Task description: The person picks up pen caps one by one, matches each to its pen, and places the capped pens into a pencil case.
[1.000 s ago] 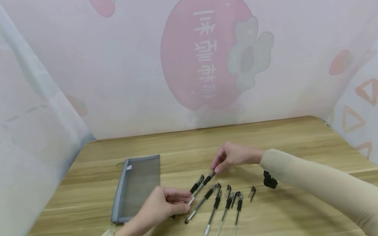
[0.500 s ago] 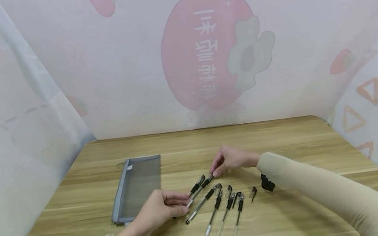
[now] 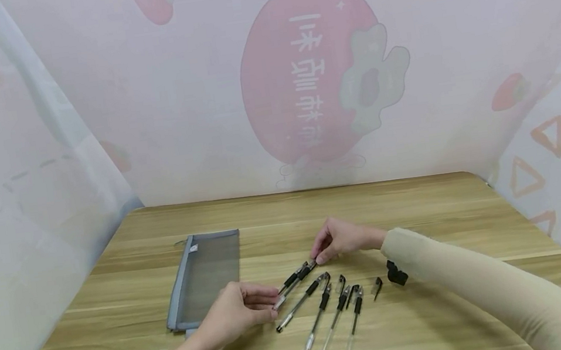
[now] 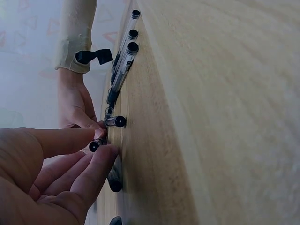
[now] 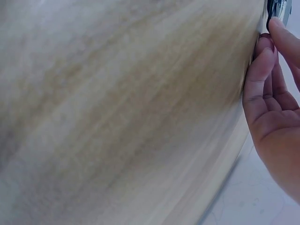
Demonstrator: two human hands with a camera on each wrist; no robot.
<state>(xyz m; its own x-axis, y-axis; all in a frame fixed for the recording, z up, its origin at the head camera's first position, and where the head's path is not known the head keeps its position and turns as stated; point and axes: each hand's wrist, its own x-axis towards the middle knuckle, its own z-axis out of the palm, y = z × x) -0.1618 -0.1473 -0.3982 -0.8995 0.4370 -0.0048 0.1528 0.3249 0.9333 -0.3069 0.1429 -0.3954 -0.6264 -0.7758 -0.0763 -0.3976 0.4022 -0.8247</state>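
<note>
The left hand (image 3: 234,310) and right hand (image 3: 344,237) pinch one black-gripped pen (image 3: 302,274) to the right of the gray mesh pouch (image 3: 214,278).
Nearer the pouch, left thumb and fingers close on the pen's tail end; farther right of it, the other hand's fingertips clamp the cap end, so the pen slants between both hands. More pens (image 3: 324,299) fan across the counter (image 3: 422,198) farther right of the pouch, a loose cap (image 3: 377,287) farthest from it.
</note>
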